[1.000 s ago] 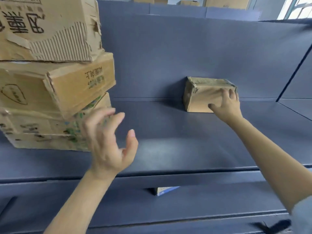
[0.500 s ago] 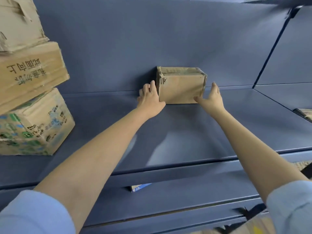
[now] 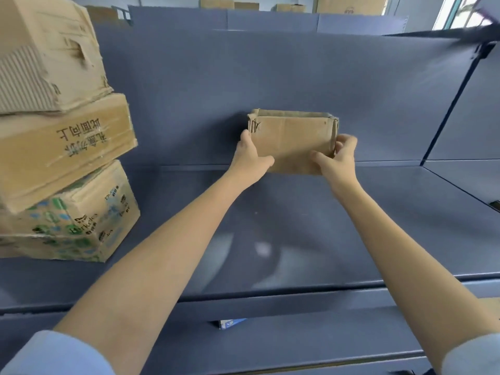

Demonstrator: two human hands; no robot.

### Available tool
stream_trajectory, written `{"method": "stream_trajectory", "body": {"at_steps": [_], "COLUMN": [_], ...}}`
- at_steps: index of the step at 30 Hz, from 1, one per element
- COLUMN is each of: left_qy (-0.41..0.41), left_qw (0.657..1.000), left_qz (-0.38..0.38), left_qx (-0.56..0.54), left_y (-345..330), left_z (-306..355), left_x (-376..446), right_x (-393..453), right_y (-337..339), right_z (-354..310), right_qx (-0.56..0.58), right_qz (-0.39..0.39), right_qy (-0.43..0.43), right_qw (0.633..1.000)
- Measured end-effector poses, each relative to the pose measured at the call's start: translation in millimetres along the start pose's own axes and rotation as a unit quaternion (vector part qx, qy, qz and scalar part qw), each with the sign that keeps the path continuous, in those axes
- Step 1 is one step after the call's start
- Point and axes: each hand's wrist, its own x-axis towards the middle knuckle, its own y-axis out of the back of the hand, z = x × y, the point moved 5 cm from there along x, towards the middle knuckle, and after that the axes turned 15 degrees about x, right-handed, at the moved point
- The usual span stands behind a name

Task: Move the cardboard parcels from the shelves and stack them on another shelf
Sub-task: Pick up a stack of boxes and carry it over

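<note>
A small brown cardboard parcel [image 3: 293,139] is at the back of the blue shelf [image 3: 297,226], against the rear panel. My left hand [image 3: 250,155] grips its left end, thumb on the front face. My right hand [image 3: 338,155] grips its right end, fingers curled round the corner. The parcel's bottom edge looks level with or slightly above the shelf's back edge. At the left stands a stack of three worn parcels: a green-printed one [image 3: 67,220] at the bottom, one with black characters [image 3: 62,147] in the middle, and a torn one [image 3: 46,55] on top.
The shelf's front lip [image 3: 270,299] runs across below my forearms. A blue-white box [image 3: 231,323] shows on the shelf underneath. A vertical divider [image 3: 446,112] bounds the bay on the right. More cardboard boxes [image 3: 349,4] sit on top of the far shelving.
Both hands have closed round the small parcel's ends; half a second ago they lay flat beside it. A second ago only my right hand touched it. The view has tilted up.
</note>
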Motion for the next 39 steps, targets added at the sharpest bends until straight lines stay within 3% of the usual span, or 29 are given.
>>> {"method": "stream_trajectory", "body": {"at_steps": [4, 9, 12, 17, 21, 24, 31, 39], "left_qy": [-0.041, -0.085, -0.104, -0.109, -0.111, -0.074, 0.040, 0.037], "left_qw": [0.996, 0.988, 0.978, 0.949, 0.937, 0.943, 0.948, 0.937], "left_qz": [0.081, 0.104, 0.154, 0.264, 0.287, 0.301, 0.290, 0.303], "left_qx": [0.007, 0.079, 0.095, 0.132, 0.164, 0.122, 0.126, 0.171], "left_y": [69, 156, 207, 300, 365, 405, 437, 440], "left_z": [22, 49, 68, 84, 77, 48, -28, -43], "left_x": [-5, -16, -30, -65, -95, -107, -116, -113], "right_x": [-4, -6, -11, -36, -49, -62, -84, -89], "right_y": [-39, -82, -110, -175, -229, -275, -356, -368], "right_z": [-55, -130, -172, -227, -262, -281, -258, -248], "right_qx": [0.013, 0.036, 0.059, 0.087, 0.120, 0.099, 0.021, 0.000], "right_qz": [-0.029, -0.028, -0.021, -0.051, -0.088, -0.138, -0.243, -0.249], "right_qy": [0.070, 0.147, 0.180, 0.239, 0.269, 0.284, 0.205, 0.200], "right_qw": [0.997, 0.988, 0.982, 0.966, 0.952, 0.944, 0.948, 0.948]}}
